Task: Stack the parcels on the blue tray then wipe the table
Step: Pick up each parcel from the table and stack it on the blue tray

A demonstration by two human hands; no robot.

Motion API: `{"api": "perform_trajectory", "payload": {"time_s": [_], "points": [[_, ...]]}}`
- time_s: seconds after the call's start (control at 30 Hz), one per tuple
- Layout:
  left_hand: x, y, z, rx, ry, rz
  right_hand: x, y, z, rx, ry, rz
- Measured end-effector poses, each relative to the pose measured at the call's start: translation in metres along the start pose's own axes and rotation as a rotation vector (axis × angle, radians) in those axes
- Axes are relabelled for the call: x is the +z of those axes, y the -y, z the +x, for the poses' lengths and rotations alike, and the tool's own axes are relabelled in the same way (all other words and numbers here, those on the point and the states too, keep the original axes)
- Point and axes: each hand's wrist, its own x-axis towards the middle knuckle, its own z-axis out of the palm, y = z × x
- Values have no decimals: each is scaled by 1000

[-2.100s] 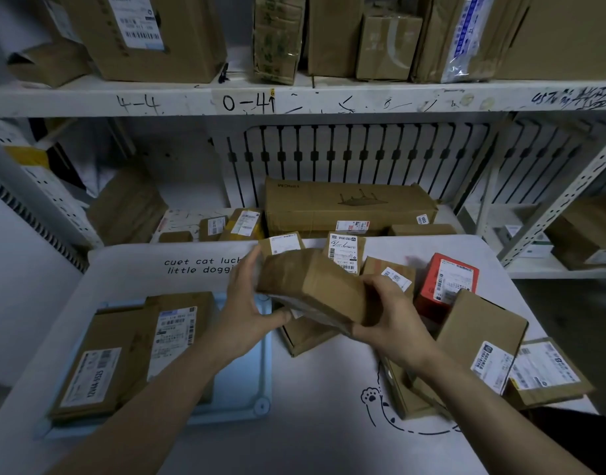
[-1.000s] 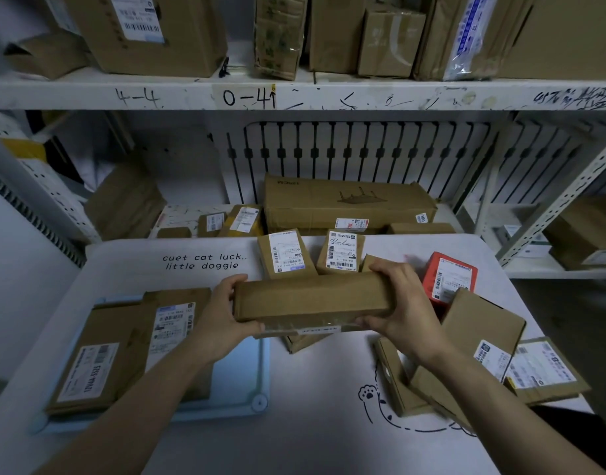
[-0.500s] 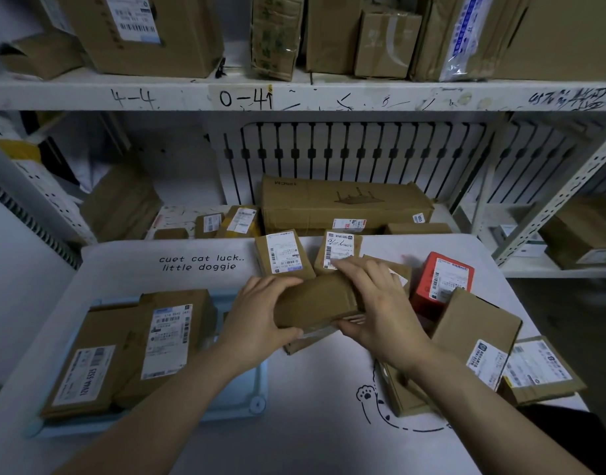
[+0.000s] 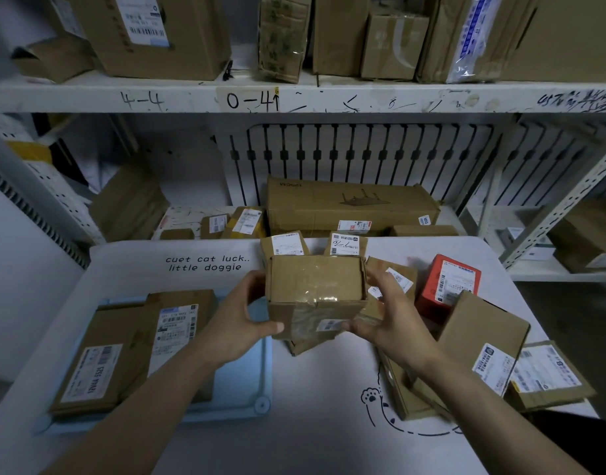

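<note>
1. At far left, blue tray [image 4: 257,382] sits on the table [image 4: 294,437]. One flat parcel [image 4: 99,358] and a second parcel [image 4: 178,323] lie on it with edges overlapping. Only the tray's right strip is bare.
2. Next, left hand [image 4: 240,323] grips the box [image 4: 317,289] by its left side, thumb on the front lower edge, fingers round the back.
3. Centre: box is in the air between both hands, over the table just off the tray's far right corner, taped face up. Not on the tray yet.
4. Then right hand [image 4: 387,320] grips the box's right side, thumb on the front lower edge by the small label, fingers spread up the side.
5. Far right: red box [image 4: 449,282] and several brown parcels [image 4: 480,341] lean on each other on the table, unstacked.
6. Step in hand, my read: carry the box left and seat it on the tray stack.
7. Doing it well:
   - level it first, broad face down
   - aim for the flattest patch; the overlap likely makes a ridge and the box could rock
   - bare strip looks too narrow, so skip it
   - let go only once it sits flat
8. Wiping waits; the table holds too many parcels.
</note>
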Motion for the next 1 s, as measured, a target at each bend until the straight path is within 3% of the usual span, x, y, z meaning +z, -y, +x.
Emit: {"api": "perform_trajectory", "payload": {"time_s": [0.2, 0.37, 0.67, 0.9, 1.0], "points": [[-5, 0, 0, -78, 32, -115, -2, 11, -4, 98, 100, 125], [-3, -12, -5, -150, 42, -201, -5, 20, -4, 165, 74, 275], [-3, -13, -10, -230, 54, -269, -9, 29, -9, 178, 90, 335], [2, -11, -9, -138, 5, -245, -8, 31, -8, 227, 87, 326], [6, -7, -11, 6, -56, -105, -8, 30, -8, 234, 78, 285]]}}
